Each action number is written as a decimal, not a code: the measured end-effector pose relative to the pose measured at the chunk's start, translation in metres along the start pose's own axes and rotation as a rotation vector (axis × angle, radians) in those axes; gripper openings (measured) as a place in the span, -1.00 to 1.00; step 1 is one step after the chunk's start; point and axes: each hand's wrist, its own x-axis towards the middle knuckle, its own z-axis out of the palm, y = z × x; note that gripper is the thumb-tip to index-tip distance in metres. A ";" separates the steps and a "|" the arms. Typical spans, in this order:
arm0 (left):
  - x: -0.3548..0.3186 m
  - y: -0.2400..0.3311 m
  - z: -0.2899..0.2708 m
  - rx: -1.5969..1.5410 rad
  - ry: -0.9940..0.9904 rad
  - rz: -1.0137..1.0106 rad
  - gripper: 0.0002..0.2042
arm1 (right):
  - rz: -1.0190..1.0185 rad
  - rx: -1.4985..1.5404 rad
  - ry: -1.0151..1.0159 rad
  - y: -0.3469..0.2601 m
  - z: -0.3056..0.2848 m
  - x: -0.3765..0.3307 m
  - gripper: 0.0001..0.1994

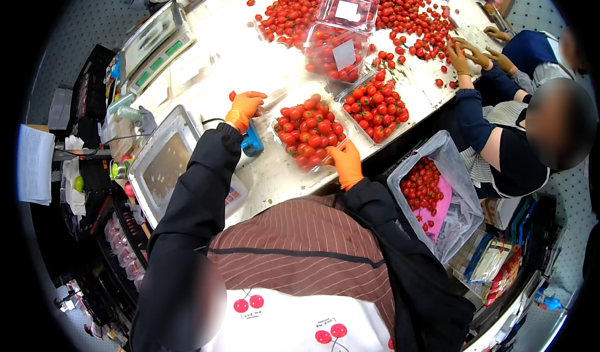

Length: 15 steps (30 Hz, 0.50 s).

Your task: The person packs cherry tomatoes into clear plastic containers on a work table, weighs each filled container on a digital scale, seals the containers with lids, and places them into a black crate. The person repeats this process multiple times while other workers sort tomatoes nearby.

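Observation:
In front of me on the white table sits a clear plastic clamshell container point(309, 130) heaped with red cherry tomatoes. My right hand point(345, 163), in an orange glove, is closed on its near right corner, thumb and fingers at the rim. My left hand point(247, 108), gloved the same, is at the container's far left, fingers closed at an edge of clear plastic that looks like its lid; glare blurs that edge. A blue device point(252, 143) lies just below my left hand. One loose tomato point(232, 95) is beside that hand.
Another filled container point(377, 111) and stacked clamshells point(337, 46) stand to the right, before a large tomato pile point(400, 2). Scales point(169, 164) are at left. A lined bin point(437, 183) holds tomatoes below the right edge. Gloved co-workers' hands point(469, 55) are at the far right.

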 end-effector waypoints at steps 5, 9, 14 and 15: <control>-0.062 0.011 0.011 -0.041 -0.099 0.028 -0.76 | 0.072 0.076 0.047 0.007 -0.045 0.017 -0.79; -0.121 0.009 0.013 -0.003 -0.058 0.211 -0.75 | 0.165 0.130 0.006 -0.031 -0.044 0.008 -0.82; -0.182 -0.007 -0.008 -0.254 0.036 0.274 -0.73 | 0.096 0.010 -0.060 -0.056 -0.032 0.007 -0.84; -0.196 -0.005 -0.011 -0.302 0.087 0.308 -0.73 | 0.078 0.018 -0.089 -0.062 -0.022 0.007 -0.83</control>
